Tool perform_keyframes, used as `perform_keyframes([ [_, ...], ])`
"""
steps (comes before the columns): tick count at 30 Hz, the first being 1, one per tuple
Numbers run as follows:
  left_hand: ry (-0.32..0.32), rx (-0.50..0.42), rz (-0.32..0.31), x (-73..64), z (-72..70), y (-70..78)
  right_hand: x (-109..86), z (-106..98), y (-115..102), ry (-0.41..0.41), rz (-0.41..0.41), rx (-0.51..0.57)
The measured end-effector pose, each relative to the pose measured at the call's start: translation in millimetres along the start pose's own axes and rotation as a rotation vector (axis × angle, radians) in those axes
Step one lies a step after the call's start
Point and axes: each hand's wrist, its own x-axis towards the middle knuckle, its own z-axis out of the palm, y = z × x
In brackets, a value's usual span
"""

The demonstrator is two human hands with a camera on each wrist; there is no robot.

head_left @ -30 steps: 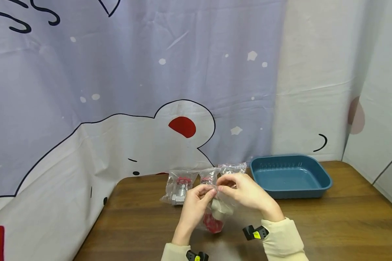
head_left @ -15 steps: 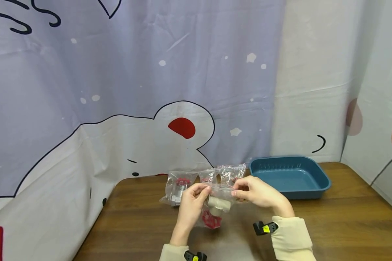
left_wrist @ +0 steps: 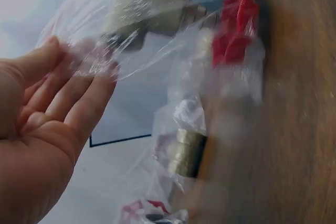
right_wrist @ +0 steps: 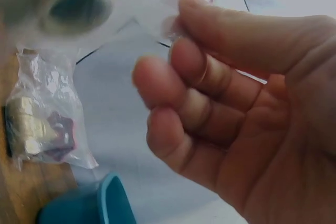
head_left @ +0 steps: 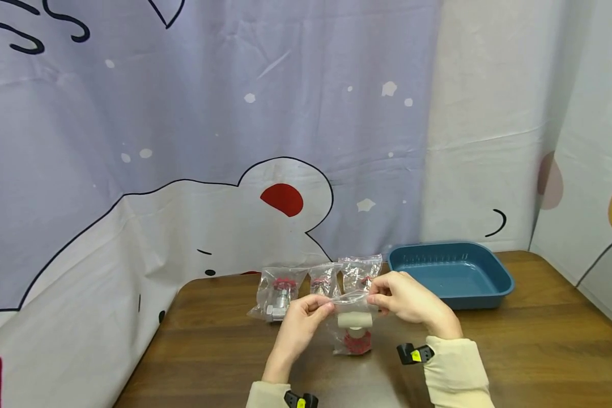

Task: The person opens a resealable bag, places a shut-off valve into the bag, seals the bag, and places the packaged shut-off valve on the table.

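Note:
Both hands hold up a clear plastic bag (head_left: 340,345) by its top edge in the head view. The left hand (head_left: 294,328) pinches the top left corner between thumb and fingers. At the opposite corner the right hand (head_left: 410,300) pinches the film the same way. Inside hangs a cream-coloured valve (head_left: 355,320), its pipe body level on top and its red handwheel (head_left: 358,343) pointing down. In the left wrist view, wrinkled film lies over the left fingertips (left_wrist: 107,72). The right wrist view shows the valve's round opening (right_wrist: 81,10) beside the right thumb.
Behind the hands, three more clear bags stand in a row: a left bag (head_left: 280,300) with a silver valve, a middle bag (head_left: 322,277) and a right bag (head_left: 356,272). A blue plastic basin (head_left: 449,277) sits at the right on the wooden table (head_left: 204,340), before a printed curtain.
The right hand has moved right, away from the left hand, stretching the bag's top edge between them. The valve has swung from slanted to level and shifted right.

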Motion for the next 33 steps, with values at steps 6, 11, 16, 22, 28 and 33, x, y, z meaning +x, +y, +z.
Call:
perform_keyframes([
  [6, -0.086, 0.104, 0.031, -2.3, -5.1, 3.4, -8.8, -11, -10, 0.006, -0.003, -0.085],
  [11, -0.098, 0.238, 0.060, -3.8, -10.7, 7.3, -10.5, -12, -13, -0.059, 0.001, -0.037],
  [16, -0.117, 0.312, 0.012, -4.0, -11.6, 0.0, -8.7, -7, -8, -0.127, 0.029, -0.002],
  [22, -0.089, 0.239, 0.006, -3.6, -15.8, 0.1, -7.7, -8, -5, -0.117, 0.038, -0.006],
  [28, -0.081, 0.264, 0.018, -4.6, -22.8, 3.5, -6.7, -8, -5, -0.115, 0.041, 0.014],
  [33, -0.072, 0.267, 0.030, -6.2, -23.7, 6.6, -6.3, -10, -3, -0.110, 0.055, 0.009],
])
